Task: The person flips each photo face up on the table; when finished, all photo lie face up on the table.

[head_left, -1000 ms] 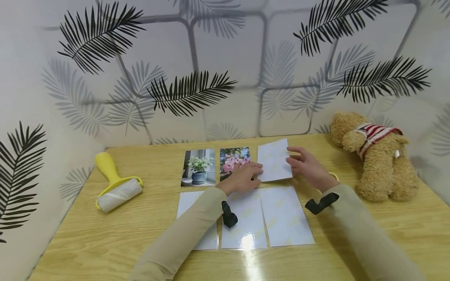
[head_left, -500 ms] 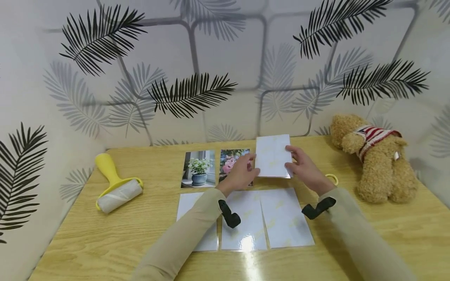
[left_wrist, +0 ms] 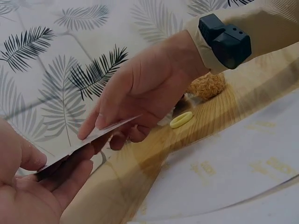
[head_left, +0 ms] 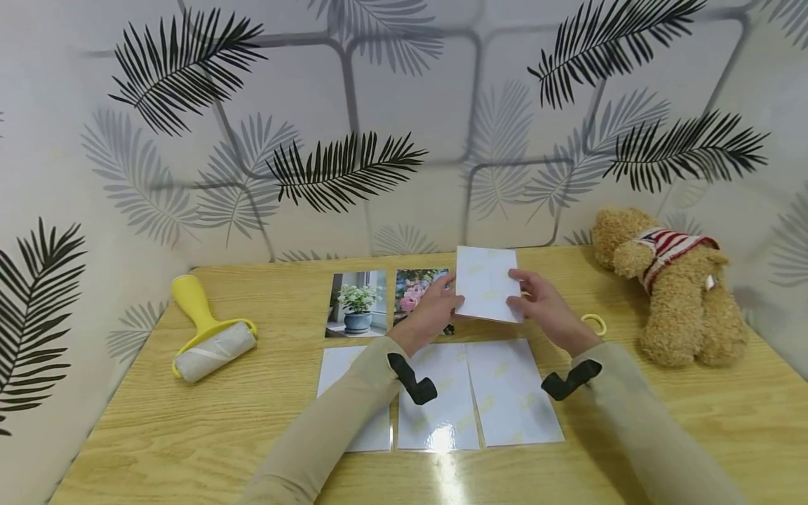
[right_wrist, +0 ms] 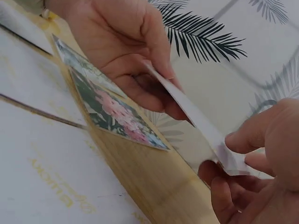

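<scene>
Both hands hold one photo print (head_left: 486, 284) above the table, its white back toward the head camera. The left hand (head_left: 431, 315) pinches its left edge, thumb on the white side and fingers beneath. At the opposite edge the right hand (head_left: 548, 308) grips it the same way. In the left wrist view the print (left_wrist: 88, 144) appears nearly edge-on, its picture side dark and mostly hidden. Face up beside the left hand lies a pink flower photo (head_left: 413, 294), partly covered by that hand. Further left is a potted plant photo (head_left: 358, 303).
Several prints lie white side up in a front row, including the right one (head_left: 514, 393). A yellow-handled lint roller (head_left: 211, 337) lies at the left. A teddy bear (head_left: 678, 294) lies at the right, near a yellow ring (head_left: 594, 325). A patterned wall (head_left: 404, 105) stands behind the table.
The left hand has shifted from the print's lower left corner to a pinch on its left edge. The print has been raised off the table and tilted, and the right hand keeps its grip.
</scene>
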### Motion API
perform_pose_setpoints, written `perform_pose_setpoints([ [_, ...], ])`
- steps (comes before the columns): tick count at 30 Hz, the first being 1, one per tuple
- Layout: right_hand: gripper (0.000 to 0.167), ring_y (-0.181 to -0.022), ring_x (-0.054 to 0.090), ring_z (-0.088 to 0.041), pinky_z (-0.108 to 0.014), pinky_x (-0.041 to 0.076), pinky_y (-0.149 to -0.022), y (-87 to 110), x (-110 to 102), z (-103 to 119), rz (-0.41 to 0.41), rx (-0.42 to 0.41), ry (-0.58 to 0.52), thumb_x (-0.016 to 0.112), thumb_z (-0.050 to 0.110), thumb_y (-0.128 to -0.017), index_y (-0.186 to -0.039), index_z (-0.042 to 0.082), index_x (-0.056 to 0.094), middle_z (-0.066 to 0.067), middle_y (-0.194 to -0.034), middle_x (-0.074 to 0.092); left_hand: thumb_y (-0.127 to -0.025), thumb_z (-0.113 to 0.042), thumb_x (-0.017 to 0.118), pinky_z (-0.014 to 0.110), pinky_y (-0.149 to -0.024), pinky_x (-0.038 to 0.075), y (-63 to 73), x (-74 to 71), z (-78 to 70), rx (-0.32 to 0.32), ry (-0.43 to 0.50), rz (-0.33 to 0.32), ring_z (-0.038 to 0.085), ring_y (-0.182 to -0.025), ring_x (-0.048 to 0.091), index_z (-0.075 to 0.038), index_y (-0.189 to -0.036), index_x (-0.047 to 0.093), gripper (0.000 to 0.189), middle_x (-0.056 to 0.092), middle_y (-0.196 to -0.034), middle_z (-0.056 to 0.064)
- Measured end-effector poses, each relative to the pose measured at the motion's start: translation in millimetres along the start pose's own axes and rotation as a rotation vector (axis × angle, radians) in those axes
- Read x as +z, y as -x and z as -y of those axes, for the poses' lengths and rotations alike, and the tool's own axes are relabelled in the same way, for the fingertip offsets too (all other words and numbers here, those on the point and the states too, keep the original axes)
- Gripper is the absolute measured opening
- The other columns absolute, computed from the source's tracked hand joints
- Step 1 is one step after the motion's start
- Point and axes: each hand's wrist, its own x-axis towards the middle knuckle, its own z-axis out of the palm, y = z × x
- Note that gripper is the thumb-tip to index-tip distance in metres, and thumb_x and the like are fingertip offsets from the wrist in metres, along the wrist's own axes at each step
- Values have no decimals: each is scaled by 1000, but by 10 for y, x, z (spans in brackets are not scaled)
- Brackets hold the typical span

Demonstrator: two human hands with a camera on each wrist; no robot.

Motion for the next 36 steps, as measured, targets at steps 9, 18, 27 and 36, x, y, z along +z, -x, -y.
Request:
perform_pose_setpoints([
  [9, 58, -125, 36, -50, -59, 37, -100, 23, 136, 124, 14, 39, 255, 56, 29, -98, -147, 3, 38, -36, -147, 13, -102, -14, 46, 46, -92, 52, 28, 44, -16, 47, 63, 47, 32, -103, 66, -23, -153, 26, 55, 58, -127, 19],
  [18, 64, -127, 43, -45, -54, 41, -101, -33, 240, 195, 70, 35, 190, 46, 40, -101, -147, 0, 29, -29, -144, 36, -104, -24, 41, 47, -93, 51, 55, 80, -58, 79, 20, 87, 32, -111, 60, -17, -149, 32, 47, 49, -139, 18],
  [27, 73, -128, 38, -45, -55, 39, -103, -17, 200, 265, 120, 47, 79, 32, 46, -103, -151, -2, 4, -32, -147, 26, -105, -31, 34, 45, -94, 51, 33, 152, -46, 98, -79, 150, 35, -118, 56, -14, -150, 33, 48, 44, -146, 14],
  [36, 69, -122, 41, -41, -53, 42, -100, 17, 113, 365, 82, 59, 55, 35, 31, -105, -152, 1, -4, -31, -143, 32, -105, -30, 36, 49, -103, 42, 18, 233, -10, 88, -190, 192, 30, -129, 47, -19, -148, 40, 45, 42, -149, 6],
])
